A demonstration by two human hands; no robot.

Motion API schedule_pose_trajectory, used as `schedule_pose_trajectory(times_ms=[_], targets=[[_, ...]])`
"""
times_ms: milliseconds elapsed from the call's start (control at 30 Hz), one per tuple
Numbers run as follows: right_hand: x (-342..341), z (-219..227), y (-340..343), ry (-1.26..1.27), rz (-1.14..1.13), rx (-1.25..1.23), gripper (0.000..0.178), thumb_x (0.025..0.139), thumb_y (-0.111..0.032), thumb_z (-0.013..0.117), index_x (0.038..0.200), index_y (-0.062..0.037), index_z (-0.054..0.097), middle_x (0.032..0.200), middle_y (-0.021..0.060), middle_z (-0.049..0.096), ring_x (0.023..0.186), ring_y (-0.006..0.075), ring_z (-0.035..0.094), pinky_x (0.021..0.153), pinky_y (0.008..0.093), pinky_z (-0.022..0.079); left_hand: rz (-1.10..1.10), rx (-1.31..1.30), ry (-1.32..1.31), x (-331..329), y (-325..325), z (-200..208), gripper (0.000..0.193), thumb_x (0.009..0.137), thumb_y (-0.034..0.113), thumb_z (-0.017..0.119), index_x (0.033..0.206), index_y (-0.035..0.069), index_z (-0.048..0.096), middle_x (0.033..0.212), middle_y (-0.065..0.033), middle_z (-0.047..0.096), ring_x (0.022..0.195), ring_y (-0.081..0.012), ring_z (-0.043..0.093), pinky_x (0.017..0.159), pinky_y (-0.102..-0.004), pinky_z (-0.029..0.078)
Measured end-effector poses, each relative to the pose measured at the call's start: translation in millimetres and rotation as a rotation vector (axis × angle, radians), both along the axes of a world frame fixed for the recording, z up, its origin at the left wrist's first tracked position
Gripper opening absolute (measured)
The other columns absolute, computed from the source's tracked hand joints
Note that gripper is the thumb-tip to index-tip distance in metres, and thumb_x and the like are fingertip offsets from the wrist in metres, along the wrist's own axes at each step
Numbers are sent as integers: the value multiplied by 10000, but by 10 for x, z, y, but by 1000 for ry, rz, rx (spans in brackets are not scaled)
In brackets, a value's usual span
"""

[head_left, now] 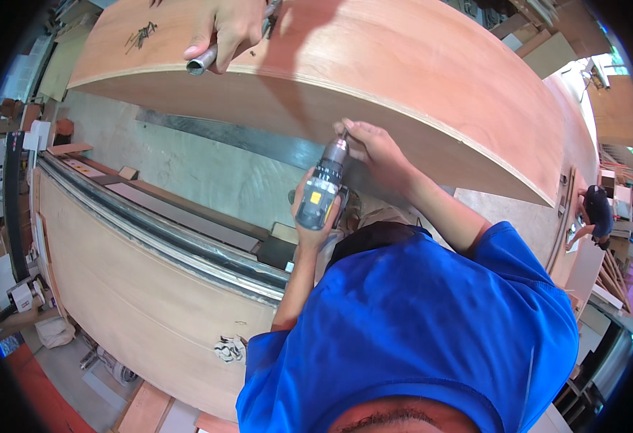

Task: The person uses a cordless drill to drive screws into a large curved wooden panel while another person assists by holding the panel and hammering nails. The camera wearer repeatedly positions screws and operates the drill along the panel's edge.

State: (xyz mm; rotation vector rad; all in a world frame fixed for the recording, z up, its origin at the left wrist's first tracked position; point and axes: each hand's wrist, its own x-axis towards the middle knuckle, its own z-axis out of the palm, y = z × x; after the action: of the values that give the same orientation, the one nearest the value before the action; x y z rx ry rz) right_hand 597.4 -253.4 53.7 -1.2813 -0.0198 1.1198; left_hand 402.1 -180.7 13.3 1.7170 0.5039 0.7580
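My left hand (309, 229) is closed around the handle of a cordless drill (324, 184), dark grey with a yellow patch, its chuck facing away from me. At the drill's tip, my right hand (376, 148) is pinched; whatever small thing lies between those fingers is too small to name. Just beyond the tip runs the near edge of a large curved plywood panel (417, 65). Across it, a co-worker's hand (233, 29) grips a metal tube (202, 60). Several dark screws (140, 36) lie in a loose pile on the panel.
On my left stands a bench with a pale board (150, 267) and long metal rails (165, 234) along its edge. A crumpled rag (230, 349) lies on that board. Farther right, another person (596, 213) bends over boards. Stacked sheets (547, 54) stand at the upper right.
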Motion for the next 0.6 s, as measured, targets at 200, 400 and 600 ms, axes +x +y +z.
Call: schedule_pose_trajectory(times_ms=[200,400,600], targets=[[38,-360,155,-87,-24,21,314,1029,-361,591,1133,-71,649,1076,-16,617,1067,109,561,1021,332,433,73,-171,-111,145,-177,-369,657,808,46,775,1391,-38,484,1294,-169,590,1137,-245,606,997,-364,473],[55,-322,142,-148,19,-31,288,1030,-366,590,1077,-93,669,1080,-12,607,1089,103,529,1016,315,420,90,-136,-190,179,-214,-629,669,810,53,782,1396,-38,473,1295,-168,586,1138,-247,604,1000,-361,473],[34,-261,170,-189,-22,-48,278,1025,-373,596,1068,-110,674,1095,-23,616,1085,85,529,991,321,422,89,-94,-199,207,-168,-658,675,809,78,794,1397,-36,480,1297,-178,599,1145,-256,612,995,-364,480]])
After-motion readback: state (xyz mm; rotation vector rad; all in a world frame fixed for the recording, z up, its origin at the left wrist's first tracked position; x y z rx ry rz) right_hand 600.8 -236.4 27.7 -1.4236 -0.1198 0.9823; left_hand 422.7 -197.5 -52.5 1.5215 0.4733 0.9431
